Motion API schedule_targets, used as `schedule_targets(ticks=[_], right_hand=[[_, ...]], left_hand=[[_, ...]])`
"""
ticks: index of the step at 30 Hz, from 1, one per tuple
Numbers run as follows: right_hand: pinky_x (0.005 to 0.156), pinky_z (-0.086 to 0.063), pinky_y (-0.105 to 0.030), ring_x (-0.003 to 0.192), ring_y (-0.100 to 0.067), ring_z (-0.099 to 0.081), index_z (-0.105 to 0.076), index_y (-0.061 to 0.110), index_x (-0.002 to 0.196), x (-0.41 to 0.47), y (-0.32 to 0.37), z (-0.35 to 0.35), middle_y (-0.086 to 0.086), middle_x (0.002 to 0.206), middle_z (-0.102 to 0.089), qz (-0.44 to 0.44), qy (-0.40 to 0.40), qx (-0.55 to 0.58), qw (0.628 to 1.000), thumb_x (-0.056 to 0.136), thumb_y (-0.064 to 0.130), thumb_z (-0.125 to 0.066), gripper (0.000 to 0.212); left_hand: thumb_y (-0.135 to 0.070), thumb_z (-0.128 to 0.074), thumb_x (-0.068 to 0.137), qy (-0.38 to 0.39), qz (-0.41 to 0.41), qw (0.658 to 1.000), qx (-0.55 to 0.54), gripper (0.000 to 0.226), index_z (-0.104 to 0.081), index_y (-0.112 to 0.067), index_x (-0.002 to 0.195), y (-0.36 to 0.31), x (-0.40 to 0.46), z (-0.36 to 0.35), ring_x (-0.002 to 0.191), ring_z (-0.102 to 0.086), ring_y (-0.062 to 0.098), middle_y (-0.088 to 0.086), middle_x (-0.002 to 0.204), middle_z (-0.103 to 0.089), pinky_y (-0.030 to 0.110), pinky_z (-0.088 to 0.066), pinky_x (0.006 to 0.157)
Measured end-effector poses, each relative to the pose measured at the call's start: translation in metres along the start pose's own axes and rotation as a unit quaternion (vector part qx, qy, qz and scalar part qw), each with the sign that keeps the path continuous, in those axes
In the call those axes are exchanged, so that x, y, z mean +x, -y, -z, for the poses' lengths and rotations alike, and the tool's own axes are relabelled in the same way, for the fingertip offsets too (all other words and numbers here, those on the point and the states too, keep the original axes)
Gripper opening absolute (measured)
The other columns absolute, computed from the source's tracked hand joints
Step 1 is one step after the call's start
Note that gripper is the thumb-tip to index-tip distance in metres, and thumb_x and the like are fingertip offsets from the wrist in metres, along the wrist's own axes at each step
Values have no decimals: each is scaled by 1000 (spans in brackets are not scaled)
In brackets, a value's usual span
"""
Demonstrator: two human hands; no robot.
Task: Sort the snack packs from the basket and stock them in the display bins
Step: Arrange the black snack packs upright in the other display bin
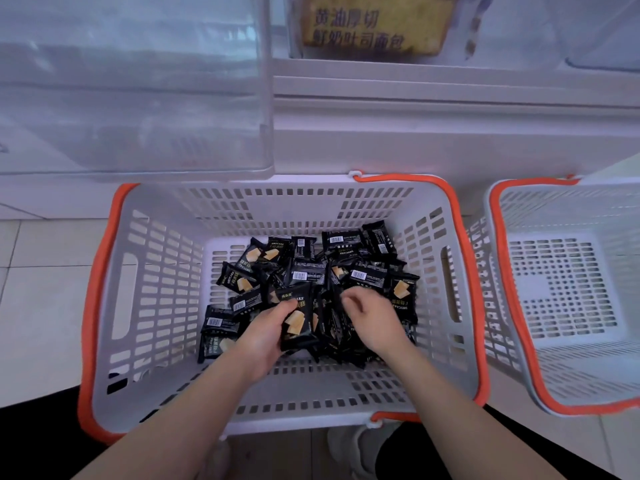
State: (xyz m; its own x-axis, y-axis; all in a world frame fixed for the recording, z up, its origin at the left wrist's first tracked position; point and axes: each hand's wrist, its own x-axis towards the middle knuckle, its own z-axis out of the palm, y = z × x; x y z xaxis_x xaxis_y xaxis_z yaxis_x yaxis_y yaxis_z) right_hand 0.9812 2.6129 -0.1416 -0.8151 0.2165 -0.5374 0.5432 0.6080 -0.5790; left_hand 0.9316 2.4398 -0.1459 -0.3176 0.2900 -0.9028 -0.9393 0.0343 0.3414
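White floor tiles (41, 306) carry the grey basket (166, 393); left hand (263, 336) grips a black snack pack (298, 320), right hand (372, 315) at three o'clock curls among the pile (311, 268), its pinch unclear.

Floor, a second basket, a shoe and a label.

A pale tiled floor (41, 299) runs under everything. On the right stands a second basket (561, 292), white with an orange rim, nothing visible inside it. At the bottom edge a light shoe (353, 448) rests on the tiles beside dark trousers (20, 441). At the top, a blurred yellow label (370, 26) with dark characters sits behind clear plastic.
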Motion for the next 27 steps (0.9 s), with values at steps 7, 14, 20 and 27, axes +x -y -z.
schedule_targets(ticks=[7,14,20,27], right_hand=[[117,-10,-39,142,-28,-18,-25,7,144,22,-42,30,-13,153,-23,6,-19,-402,915,86,-2,-44,62],[107,-34,-40,125,-32,-40,-35,4,133,20,-41,38,-19,132,-45,-49,37,-460,886,83,-3,-46,52],[83,-51,-38,105,-30,-59,-51,3,118,4,-28,43,-15,116,-58,-89,61,-387,916,84,-12,-40,39],[63,-42,-22,80,-11,-56,-54,19,90,-37,16,65,7,85,-59,-33,-128,-12,991,85,18,-65,12]], left_hand=[[-28,-49,94,-7,10,1000,9,28,-63,-7,106,-7,5,1,77,-65,24,10,90,-71,34,-48,76],[-31,-49,91,22,-5,1000,5,25,-64,-16,103,-7,2,11,67,-69,16,3,83,-73,33,-48,69],[-28,-48,91,16,-38,999,3,22,-63,-17,101,-14,-23,11,68,-67,17,2,81,-72,30,-50,65],[-26,-43,94,56,-124,991,13,26,-59,-17,112,-31,-71,0,93,-63,21,7,106,-69,34,-50,79]])
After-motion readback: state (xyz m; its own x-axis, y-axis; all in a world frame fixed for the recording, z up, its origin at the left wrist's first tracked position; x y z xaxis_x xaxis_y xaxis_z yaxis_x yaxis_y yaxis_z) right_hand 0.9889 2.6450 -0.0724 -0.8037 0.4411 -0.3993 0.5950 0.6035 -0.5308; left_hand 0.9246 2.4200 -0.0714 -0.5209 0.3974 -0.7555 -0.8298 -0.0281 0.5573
